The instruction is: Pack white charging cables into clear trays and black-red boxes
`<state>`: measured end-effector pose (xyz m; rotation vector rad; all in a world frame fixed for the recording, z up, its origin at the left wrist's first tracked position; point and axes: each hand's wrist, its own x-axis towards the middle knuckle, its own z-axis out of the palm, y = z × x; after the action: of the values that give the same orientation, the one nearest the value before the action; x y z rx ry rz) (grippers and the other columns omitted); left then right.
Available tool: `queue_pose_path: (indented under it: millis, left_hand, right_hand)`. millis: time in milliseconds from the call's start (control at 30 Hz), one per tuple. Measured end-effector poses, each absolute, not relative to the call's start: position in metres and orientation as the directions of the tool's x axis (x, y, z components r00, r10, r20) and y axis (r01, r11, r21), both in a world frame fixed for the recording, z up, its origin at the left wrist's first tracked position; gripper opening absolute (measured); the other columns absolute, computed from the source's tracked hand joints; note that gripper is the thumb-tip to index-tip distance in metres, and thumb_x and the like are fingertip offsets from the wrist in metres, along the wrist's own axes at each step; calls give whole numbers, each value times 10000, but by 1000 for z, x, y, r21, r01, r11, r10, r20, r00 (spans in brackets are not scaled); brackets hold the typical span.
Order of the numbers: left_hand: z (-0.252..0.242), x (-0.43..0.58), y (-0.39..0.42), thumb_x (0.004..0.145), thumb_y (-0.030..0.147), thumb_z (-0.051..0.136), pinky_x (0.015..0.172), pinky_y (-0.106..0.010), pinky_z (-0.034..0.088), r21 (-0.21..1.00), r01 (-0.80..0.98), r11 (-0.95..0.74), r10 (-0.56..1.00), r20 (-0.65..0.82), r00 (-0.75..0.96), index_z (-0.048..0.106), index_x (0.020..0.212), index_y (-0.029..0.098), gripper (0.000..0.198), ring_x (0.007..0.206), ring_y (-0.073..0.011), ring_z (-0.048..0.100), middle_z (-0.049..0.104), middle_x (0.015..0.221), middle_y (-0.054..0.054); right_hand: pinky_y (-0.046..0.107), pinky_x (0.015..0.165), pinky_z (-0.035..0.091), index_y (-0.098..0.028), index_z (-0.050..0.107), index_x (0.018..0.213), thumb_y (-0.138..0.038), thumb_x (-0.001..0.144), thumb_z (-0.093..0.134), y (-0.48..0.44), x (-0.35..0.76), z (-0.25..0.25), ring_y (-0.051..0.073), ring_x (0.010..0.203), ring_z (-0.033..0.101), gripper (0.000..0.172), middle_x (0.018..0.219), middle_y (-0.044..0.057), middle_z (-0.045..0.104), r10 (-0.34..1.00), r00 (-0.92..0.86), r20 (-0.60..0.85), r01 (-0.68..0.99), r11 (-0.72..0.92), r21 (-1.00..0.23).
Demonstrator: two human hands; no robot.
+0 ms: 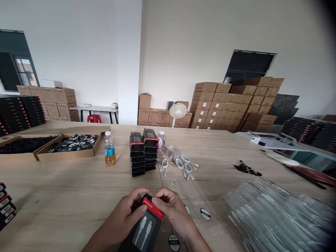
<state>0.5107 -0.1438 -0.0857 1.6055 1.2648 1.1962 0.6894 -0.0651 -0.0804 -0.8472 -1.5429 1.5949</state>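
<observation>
A black and red cable box (147, 224) with a picture of two white plugs is held between my two hands near the table's front. My left hand (126, 217) grips its left side, thumb on the front by the top. Closed on the upper right corner is my right hand (174, 211), its thumb pressed near the top edge. Beside the right hand lie round black-and-white labels (205, 214) on clear plastic. Further off, two stacks of black boxes (137, 154) stand beside coiled white cables (181, 164).
Clear plastic sleeves (278, 217) are heaped at the right. Small black pieces (246, 168) lie behind them. A drink bottle (109, 148) stands left of the stacks, near a cardboard tray (70, 154) of black tags. More boxes (6, 206) sit at the left edge.
</observation>
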Motion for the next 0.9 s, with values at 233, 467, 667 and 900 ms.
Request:
queue_pose_path:
  millis: [233, 467, 667, 900]
  left_hand:
    - [-82, 511, -144, 933, 416, 504, 852, -320, 470, 954, 172, -246, 969, 239, 60, 574, 1219, 231, 347, 946, -206, 615, 685, 1028, -45]
    - [-92, 509, -143, 930, 433, 503, 720, -288, 468, 965, 46, -259, 962, 262, -79, 587, 1101, 216, 289, 792, -171, 569, 640, 890, -21]
    - [-91, 505, -141, 904, 415, 560, 764, -281, 482, 955, 37, -294, 939, 296, -175, 629, 1076, 230, 263, 854, -181, 598, 665, 925, -20]
    - [-90, 506, -144, 898, 360, 558, 906, -352, 499, 919, 209, -334, 872, 385, -303, 591, 1247, 252, 367, 1043, -240, 630, 672, 1169, -79]
  right_hand:
    - [282, 659, 458, -180, 730, 748, -481, 736, 756, -66, 695, -71, 162, 671, 600, 302, 710, 4, 706, 828, -554, 87, -57, 67, -996]
    - [389, 789, 530, -277, 723, 1118, -472, 728, 768, -73, 702, -62, 268, 956, 676, 438, 1024, 60, 761, 699, -714, 32, -69, -25, -997]
    - [393, 916, 479, -273, 640, 1203, -432, 816, 698, -82, 689, -64, 239, 995, 658, 422, 1105, 56, 734, 788, -593, 165, -108, 125, -986]
    - [300, 751, 505, -251, 598, 1000, -413, 821, 695, -91, 677, -68, 186, 792, 653, 260, 853, 14, 723, 867, -388, 313, -169, 266, -949]
